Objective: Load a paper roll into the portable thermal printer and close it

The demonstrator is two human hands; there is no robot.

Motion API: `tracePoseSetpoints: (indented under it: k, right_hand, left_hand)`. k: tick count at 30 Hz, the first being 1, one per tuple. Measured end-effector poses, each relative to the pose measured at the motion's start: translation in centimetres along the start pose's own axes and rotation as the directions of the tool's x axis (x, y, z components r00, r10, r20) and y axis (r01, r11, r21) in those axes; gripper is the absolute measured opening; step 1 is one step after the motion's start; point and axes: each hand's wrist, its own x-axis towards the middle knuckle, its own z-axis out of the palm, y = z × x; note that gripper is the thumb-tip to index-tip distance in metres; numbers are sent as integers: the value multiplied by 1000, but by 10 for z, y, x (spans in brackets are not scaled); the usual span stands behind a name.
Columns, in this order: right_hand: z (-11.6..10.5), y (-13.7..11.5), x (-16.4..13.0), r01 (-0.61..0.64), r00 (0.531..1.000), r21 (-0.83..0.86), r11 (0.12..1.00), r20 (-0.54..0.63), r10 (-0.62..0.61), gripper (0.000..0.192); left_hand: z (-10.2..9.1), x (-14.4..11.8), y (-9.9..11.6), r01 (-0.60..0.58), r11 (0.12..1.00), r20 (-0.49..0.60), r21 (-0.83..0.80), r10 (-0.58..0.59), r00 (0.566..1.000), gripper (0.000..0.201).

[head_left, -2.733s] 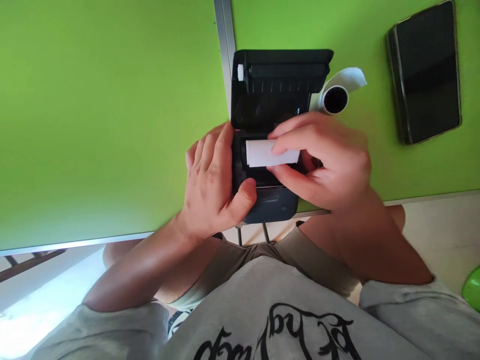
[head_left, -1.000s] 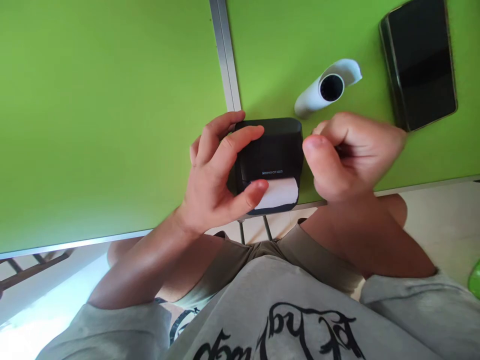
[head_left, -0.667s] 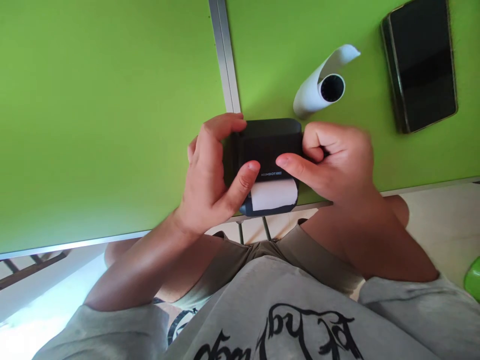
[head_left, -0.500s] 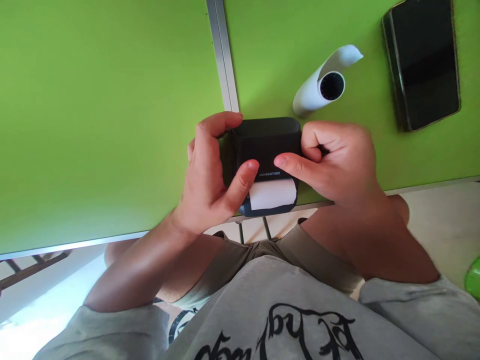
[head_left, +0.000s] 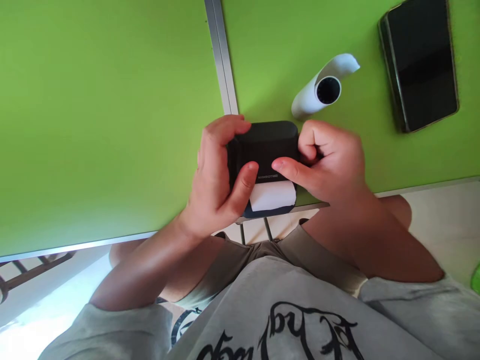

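A small black label printer [head_left: 268, 147] sits between my hands near the front edge of the green table. White paper [head_left: 273, 196] shows at its near end, below the brand lettering. My left hand [head_left: 221, 175] wraps its left side, thumb on top and fingertips at the far left corner. From the right, my right hand [head_left: 330, 157] grips it with the thumb lying on the top and the other fingers curled at the side. The printer's underside and some fingertips are hidden. Just beyond it stands a white paper roll [head_left: 305, 102] with a dark core and a loose curling end.
A black phone-like device [head_left: 422, 65] lies at the far right of the green table [head_left: 105, 120]. A metal seam strip [head_left: 221, 55] runs across the tabletop. My legs are under the near edge. Part of a green object [head_left: 476, 280] shows at the right border.
My left hand has shifted slightly right and closed further round the printer, its fingertips reaching further over the far corner. My right hand has moved slightly left. The view has shifted a little.
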Motion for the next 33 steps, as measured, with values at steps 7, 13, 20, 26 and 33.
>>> tracePoseSetpoints:
  k: [7, 13, 20, 26, 33]
  right_hand:
    - [4, 1, -8, -113, 994, -27, 993, 6, 113, 33]
    - [-3, -4, -7, -109, 992, -292, 950, 34, 124, 42]
    - [2, -1, -3, -55, 997, -293, 955, 43, 70, 57]
    - [5, -5, 8, -115, 992, -200, 973, 26, 123, 64]
    - [-3, -4, 8, -140, 985, -248, 958, 65, 161, 60]
  left_hand:
    - [-5, -2, 1, 177, 982, -182, 71, -162, 970, 42]
    - [-24, -1, 9, 124, 890, 34, 438, -154, 987, 58]
    - [-13, -7, 6, 78, 829, 10, 554, -100, 995, 52]
    - [-10, 0, 6, 214, 834, -66, 509, -210, 975, 61]
    - [-22, 1, 7, 168, 904, 23, 394, -193, 981, 46]
